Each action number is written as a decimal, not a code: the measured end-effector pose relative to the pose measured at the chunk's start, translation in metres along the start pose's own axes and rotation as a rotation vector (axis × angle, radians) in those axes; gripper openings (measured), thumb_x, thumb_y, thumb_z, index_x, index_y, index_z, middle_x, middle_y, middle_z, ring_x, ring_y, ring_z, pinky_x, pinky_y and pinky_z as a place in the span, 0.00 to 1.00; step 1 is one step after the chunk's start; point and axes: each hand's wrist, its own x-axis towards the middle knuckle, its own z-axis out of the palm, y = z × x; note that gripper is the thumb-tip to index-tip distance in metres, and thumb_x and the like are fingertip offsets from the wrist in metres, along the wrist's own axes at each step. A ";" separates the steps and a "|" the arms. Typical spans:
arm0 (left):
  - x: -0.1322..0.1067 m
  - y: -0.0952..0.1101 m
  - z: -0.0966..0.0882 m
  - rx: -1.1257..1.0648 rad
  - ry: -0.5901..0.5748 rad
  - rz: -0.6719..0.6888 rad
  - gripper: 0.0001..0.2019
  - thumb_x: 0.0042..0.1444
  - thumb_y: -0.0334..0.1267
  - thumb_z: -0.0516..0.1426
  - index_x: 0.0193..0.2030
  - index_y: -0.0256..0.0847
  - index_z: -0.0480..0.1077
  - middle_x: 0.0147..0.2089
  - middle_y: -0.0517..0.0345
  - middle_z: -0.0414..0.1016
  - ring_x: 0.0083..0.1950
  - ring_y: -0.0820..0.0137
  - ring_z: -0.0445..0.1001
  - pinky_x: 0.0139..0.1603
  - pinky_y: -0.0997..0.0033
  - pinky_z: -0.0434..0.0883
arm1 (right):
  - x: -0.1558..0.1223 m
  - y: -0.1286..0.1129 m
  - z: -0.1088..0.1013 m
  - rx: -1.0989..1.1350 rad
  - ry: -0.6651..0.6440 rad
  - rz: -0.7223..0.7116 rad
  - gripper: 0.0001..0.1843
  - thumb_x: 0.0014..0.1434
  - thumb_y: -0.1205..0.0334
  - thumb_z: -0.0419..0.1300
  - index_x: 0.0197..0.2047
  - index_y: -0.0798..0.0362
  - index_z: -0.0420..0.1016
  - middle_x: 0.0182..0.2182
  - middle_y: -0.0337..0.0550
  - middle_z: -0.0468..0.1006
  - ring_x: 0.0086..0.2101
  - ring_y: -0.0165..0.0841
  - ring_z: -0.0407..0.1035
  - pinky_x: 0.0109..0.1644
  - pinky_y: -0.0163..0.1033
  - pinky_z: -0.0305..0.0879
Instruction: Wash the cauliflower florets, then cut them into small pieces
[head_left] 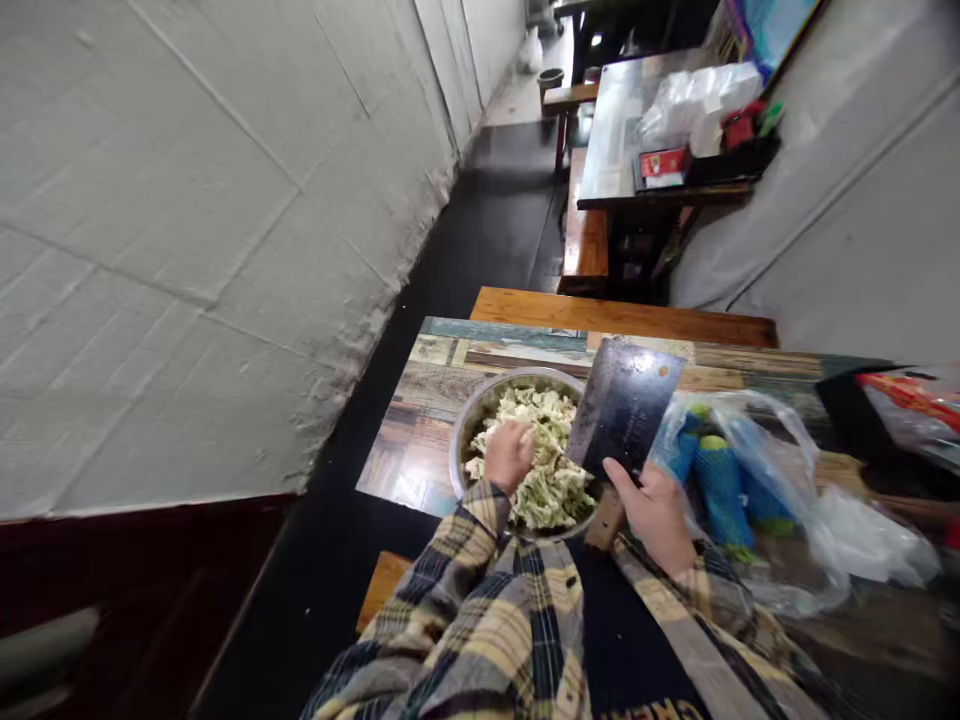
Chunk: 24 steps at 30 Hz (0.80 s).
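Observation:
A round metal bowl (525, 373) heaped with pale green-white cauliflower pieces (553, 490) stands on the table close in front of me. My left hand (510, 455) is over the left part of the heap, its fingers curled closed and pointing away from me. What those fingers hold, if anything, is hidden. In my right hand (660, 520) is a cleaver (624, 405) with a broad dark blade and a wooden handle. Its blade is raised at the bowl's right edge, with the thumb against the lower part of the blade.
Right of the cleaver lies a clear plastic bag (806, 500) around blue-netted green produce (718, 480). A dark container with red packaging (911, 400) is at the far right. Beyond the patterned table (420, 440) are a wooden bench (622, 318), another table (611, 120) and a white wall (187, 250) on the left.

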 end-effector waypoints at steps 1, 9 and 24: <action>0.006 -0.014 -0.005 0.044 -0.026 -0.082 0.16 0.61 0.40 0.50 0.52 0.42 0.72 0.50 0.50 0.74 0.52 0.63 0.70 0.54 0.66 0.64 | 0.000 0.001 0.001 -0.001 0.006 0.004 0.21 0.60 0.48 0.55 0.24 0.55 0.75 0.22 0.43 0.76 0.25 0.35 0.70 0.30 0.34 0.64; 0.020 -0.062 -0.007 0.099 -0.213 -0.234 0.20 0.48 0.42 0.61 0.48 0.38 0.76 0.44 0.43 0.75 0.49 0.54 0.72 0.53 0.58 0.65 | -0.005 0.006 0.003 0.003 -0.002 0.001 0.22 0.61 0.48 0.56 0.23 0.54 0.75 0.21 0.43 0.76 0.24 0.34 0.69 0.29 0.35 0.63; -0.059 -0.057 -0.033 -1.201 0.264 -0.495 0.26 0.40 0.38 0.64 0.49 0.36 0.68 0.42 0.52 0.76 0.44 0.66 0.73 0.48 0.65 0.68 | -0.022 0.013 -0.005 0.026 -0.026 0.095 0.25 0.58 0.41 0.55 0.33 0.55 0.78 0.34 0.51 0.82 0.35 0.42 0.75 0.42 0.42 0.69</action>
